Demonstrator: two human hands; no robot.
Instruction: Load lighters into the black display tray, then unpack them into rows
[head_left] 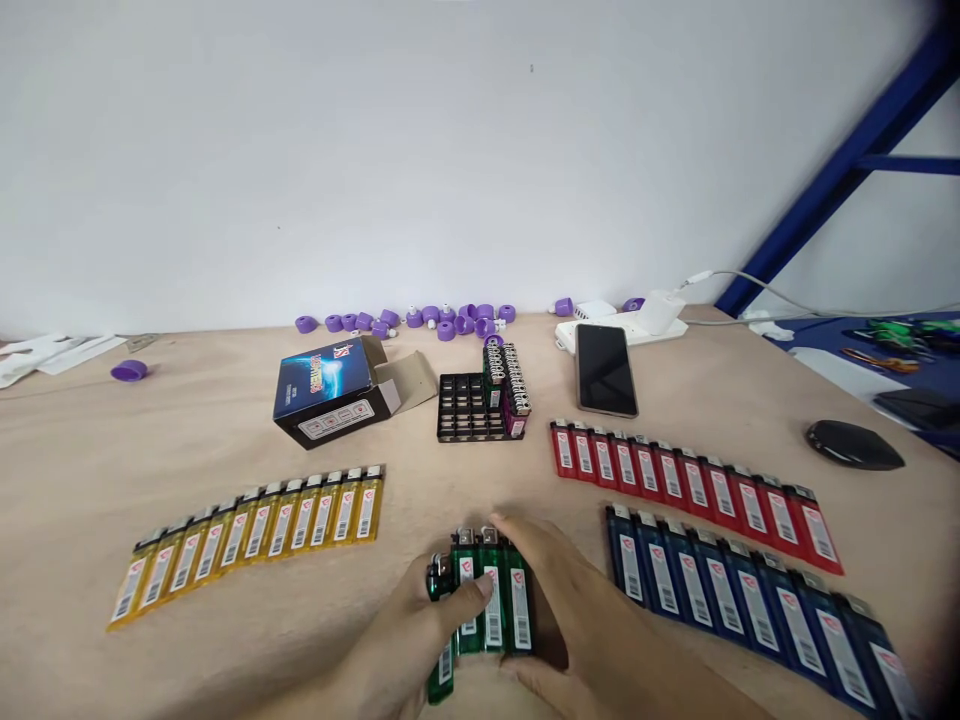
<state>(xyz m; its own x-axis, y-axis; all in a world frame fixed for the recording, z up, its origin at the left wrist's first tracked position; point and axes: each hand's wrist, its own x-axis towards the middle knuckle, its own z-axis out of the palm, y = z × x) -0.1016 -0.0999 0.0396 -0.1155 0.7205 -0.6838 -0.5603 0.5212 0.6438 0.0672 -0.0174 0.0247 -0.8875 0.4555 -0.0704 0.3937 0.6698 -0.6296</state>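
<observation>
Several green lighters (492, 605) lie side by side on the table, labels up, in front of me. My left hand (420, 630) is closed round a separate green lighter (442, 672) at the row's left end, its thumb lying across the neighbouring lighters. From the right, my right hand (577, 600) brackets the row, with a finger at the top end and the thumb by the bottom end of the rightmost lighter. Beyond them, a black gridded tray (461, 437) holds upright purple lighters (517, 405) along its right side and some green ones (493, 385) beside those.
Yellow lighters (259, 525) form a row at left; red lighters (694, 480) and blue lighters (742, 595) form rows at right. An open lighter box (330, 390), a phone (606, 370), a power strip (637, 327), a black mouse (855, 444) and purple caps (446, 328) stand farther back.
</observation>
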